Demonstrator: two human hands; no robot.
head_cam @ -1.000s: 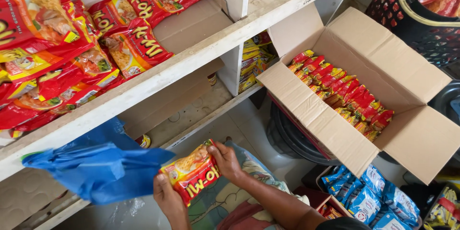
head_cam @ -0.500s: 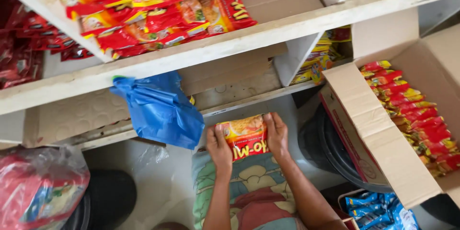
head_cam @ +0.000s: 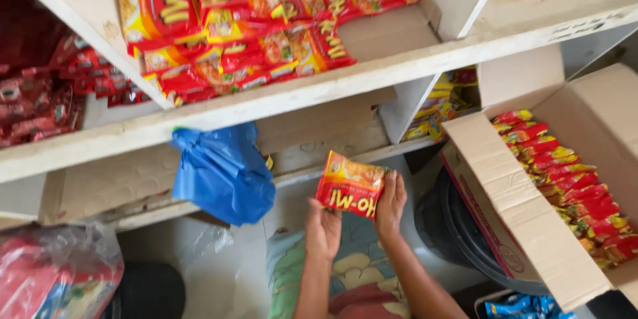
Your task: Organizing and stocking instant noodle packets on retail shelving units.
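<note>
Bag (head_cam: 222, 173) left of packet (head_cam: 350, 185)

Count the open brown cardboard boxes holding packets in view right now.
1: the open brown cardboard box sits at right beside the white shelf, rows of red and yellow packets standing inside. Others may lie outside the frame.

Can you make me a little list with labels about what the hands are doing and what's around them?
left hand: grips the packet's lower left edge
right hand: grips the packet's right edge
packet: red and orange, held below the shelf
shelf: white, piled with similar packets
blue bag: hangs from the shelf, left of the packet
box: open cardboard, right side, rows of red packets inside
</note>
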